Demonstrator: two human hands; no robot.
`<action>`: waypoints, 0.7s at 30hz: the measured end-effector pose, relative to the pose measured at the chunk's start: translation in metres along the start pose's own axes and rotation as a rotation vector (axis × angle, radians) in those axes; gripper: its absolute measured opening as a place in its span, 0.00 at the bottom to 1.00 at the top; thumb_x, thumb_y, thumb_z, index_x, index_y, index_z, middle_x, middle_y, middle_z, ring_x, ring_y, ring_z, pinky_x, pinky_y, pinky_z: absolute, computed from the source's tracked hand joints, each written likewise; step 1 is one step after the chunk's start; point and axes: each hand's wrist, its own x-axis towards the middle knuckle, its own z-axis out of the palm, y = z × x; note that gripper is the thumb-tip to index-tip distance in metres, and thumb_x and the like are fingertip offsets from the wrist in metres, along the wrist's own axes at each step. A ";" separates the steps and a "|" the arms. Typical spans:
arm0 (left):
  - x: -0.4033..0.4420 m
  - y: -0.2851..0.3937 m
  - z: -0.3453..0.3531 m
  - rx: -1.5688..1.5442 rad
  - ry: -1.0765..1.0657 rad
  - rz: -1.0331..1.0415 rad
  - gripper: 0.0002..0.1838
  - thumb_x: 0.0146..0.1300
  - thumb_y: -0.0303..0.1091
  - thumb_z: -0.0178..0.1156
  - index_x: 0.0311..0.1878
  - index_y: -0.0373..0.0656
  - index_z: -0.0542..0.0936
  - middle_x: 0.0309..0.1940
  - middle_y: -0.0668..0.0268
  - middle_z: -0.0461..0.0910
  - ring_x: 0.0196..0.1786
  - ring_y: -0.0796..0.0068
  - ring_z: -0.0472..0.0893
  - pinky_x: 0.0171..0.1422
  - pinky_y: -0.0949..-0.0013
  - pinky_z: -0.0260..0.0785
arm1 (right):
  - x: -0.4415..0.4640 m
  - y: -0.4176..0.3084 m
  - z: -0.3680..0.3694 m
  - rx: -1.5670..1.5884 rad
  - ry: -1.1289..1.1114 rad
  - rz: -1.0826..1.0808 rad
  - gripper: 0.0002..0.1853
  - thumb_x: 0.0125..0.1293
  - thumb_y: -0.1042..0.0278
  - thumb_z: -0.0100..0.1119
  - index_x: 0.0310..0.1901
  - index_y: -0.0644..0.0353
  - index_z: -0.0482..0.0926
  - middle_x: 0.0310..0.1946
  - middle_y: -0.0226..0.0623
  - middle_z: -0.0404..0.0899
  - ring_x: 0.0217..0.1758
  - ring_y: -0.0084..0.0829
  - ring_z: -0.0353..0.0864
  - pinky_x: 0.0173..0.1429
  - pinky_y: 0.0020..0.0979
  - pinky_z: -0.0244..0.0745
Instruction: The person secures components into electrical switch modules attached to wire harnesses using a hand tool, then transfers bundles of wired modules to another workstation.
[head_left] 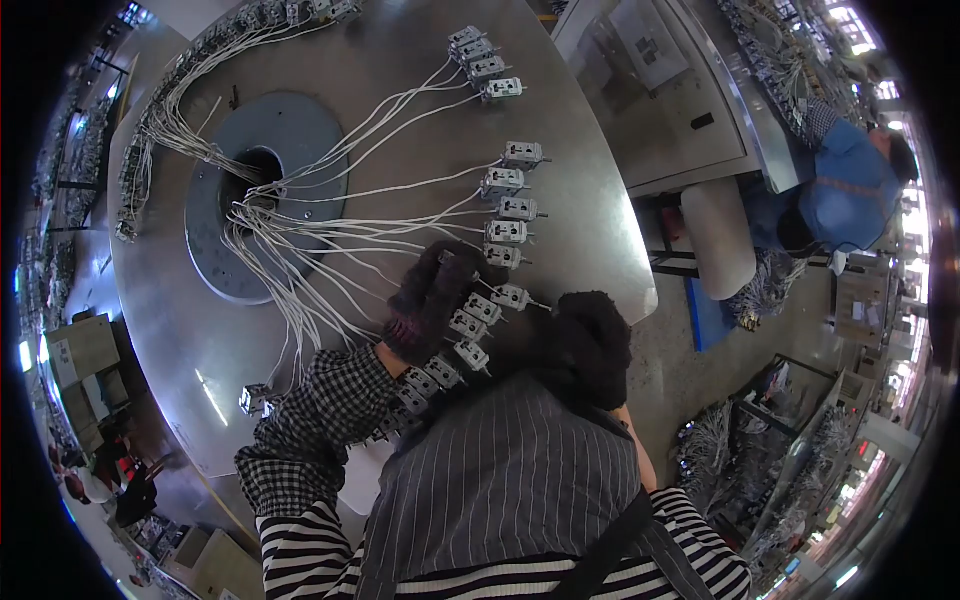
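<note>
My left hand, in a dark knitted glove, reaches over a curved row of small boxy metal units with short shafts and white wires. Its fingers curl down between one unit and another; what they grip is hidden. Close to the table edge is my right hand, also in a dark glove. Its fingers are bunched and blend into the shadow, so their hold cannot be made out. Between the hands and my apron sit more units. White wires run from the units to the table's centre.
The round metal table has a grey hub with a central hole taking the wires. More units stand along its far rim. A co-worker sits at the right near a padded chair. Wire bundles lie in a rack.
</note>
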 end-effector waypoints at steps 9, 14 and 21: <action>-0.021 0.082 -0.029 0.459 0.074 0.332 0.19 0.82 0.38 0.41 0.51 0.33 0.77 0.44 0.55 0.84 0.48 0.66 0.83 0.57 0.65 0.74 | 0.008 0.019 -0.008 -0.027 -0.127 0.222 0.15 0.62 0.68 0.64 0.50 0.61 0.79 0.40 0.44 0.82 0.42 0.45 0.84 0.49 0.40 0.79; -0.132 0.129 -0.168 0.444 0.631 0.291 0.19 0.81 0.42 0.42 0.51 0.35 0.74 0.54 0.46 0.84 0.57 0.57 0.84 0.69 0.60 0.71 | 0.045 -0.003 0.003 -0.103 -0.098 -0.060 0.15 0.61 0.70 0.66 0.50 0.59 0.80 0.41 0.42 0.84 0.44 0.39 0.86 0.48 0.38 0.80; -0.293 -0.012 -0.191 0.364 1.007 -0.063 0.14 0.75 0.44 0.51 0.38 0.44 0.76 0.34 0.71 0.73 0.35 0.78 0.76 0.37 0.72 0.74 | 0.089 0.019 0.025 -0.192 0.022 -0.348 0.19 0.56 0.62 0.71 0.48 0.52 0.79 0.39 0.38 0.80 0.41 0.44 0.83 0.43 0.43 0.78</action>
